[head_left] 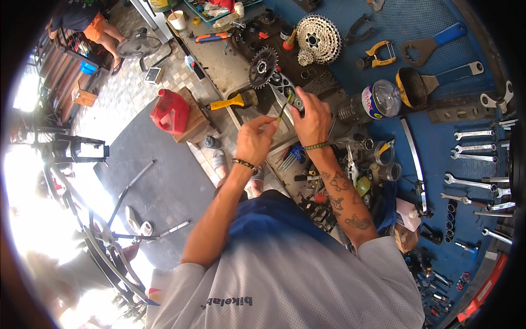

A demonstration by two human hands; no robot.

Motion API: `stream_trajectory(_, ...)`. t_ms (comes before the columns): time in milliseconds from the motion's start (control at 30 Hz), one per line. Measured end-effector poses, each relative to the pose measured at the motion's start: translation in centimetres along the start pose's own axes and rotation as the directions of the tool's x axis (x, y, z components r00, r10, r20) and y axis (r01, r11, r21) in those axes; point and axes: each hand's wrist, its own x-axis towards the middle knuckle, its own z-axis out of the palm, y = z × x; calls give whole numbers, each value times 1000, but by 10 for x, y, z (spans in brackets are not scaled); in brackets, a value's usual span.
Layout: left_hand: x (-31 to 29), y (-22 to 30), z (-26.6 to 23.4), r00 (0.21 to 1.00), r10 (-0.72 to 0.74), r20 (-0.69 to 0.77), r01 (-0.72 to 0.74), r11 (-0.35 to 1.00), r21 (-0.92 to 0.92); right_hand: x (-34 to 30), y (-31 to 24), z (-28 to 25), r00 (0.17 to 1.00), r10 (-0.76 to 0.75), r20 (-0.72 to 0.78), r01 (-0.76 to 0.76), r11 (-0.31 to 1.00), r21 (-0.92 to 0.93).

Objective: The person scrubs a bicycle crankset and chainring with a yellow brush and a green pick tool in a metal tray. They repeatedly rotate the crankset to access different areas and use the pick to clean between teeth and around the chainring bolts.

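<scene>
My left hand (255, 141) pinches a thin dark stick (283, 108) with yellow-green ends, too small to name more exactly. Its upper end meets the fingertips of my right hand (313, 119), which are curled round a small grey metal part (298, 102), mostly hidden by the fingers. Just beyond both hands, a silver crank arm (281, 83) lies on the bench beside a dark chainring (263, 67). To the left of them rests a yellow-handled brush (229, 102) with dark bristles.
A silver cassette (319, 39) lies farther back. Right of my hands is a clear plastic jar (381, 98); spanners (474, 157) hang on the blue board. At left stand a red jug (170, 112) and a fan (139, 46). Another person (90, 24) is at far left.
</scene>
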Motion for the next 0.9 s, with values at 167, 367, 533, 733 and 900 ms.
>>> stream_trajectory(167,37,-18,-29,855,515,-66,-314,613,725,-5,2,-15,995,-30,93,30,1000,8)
stream_trajectory(367,11,-17,-10,962,272,-33,-227,862,454,1,6,-21,997,-48,59,47,999,20)
stream_trajectory(533,40,-16,-30,887,461,13,-380,714,588,0,12,-30,995,-70,74,69,998,4)
stream_trajectory(733,84,52,-68,351,842,410,-730,-28,682,10,16,-40,989,-104,108,104,995,9)
stream_trajectory(900,101,72,-82,388,775,499,-742,-59,668,24,10,-61,990,-105,92,101,994,48)
